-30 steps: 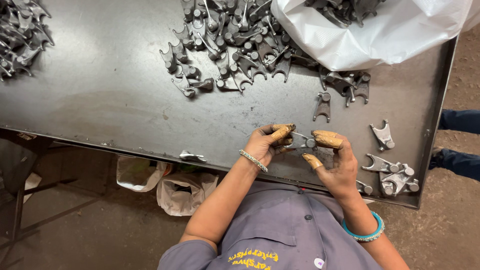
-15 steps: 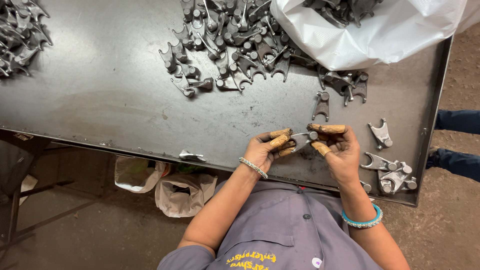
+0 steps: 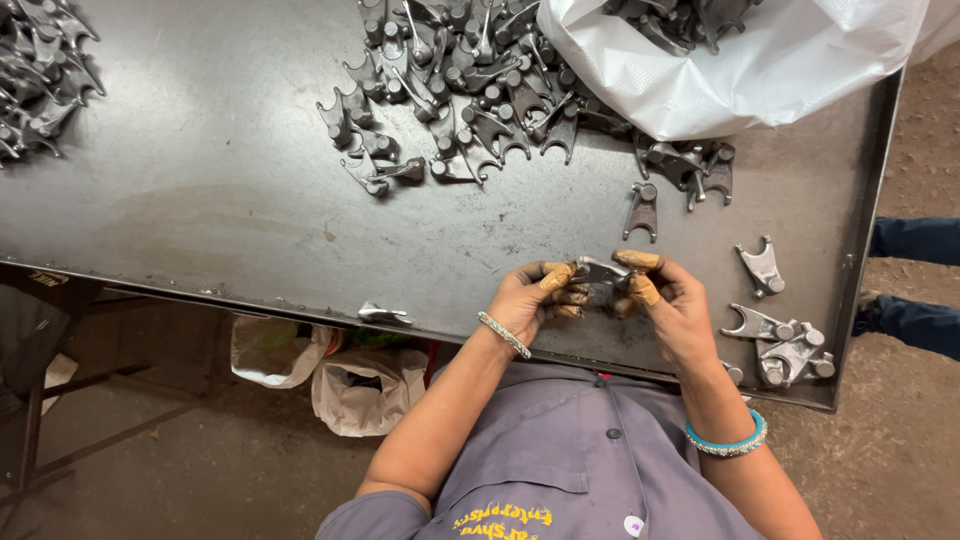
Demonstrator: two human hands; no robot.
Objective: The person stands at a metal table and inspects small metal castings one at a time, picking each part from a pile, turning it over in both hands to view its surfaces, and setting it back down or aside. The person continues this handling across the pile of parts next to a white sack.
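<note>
Both hands, left hand (image 3: 530,300) and right hand (image 3: 668,300), pinch one small metal fork part (image 3: 600,270) above near desk (image 3: 200,220) edge. Risk: fingertip-only grip slips; part drops off.

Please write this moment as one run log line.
left hand: holds metal fork part | right hand: holds same part | metal table: loose parts pile, white bag

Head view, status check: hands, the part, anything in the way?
Left hand and right hand both pinch one forked metal part above the steel table. Loose forks right, clear.
</note>
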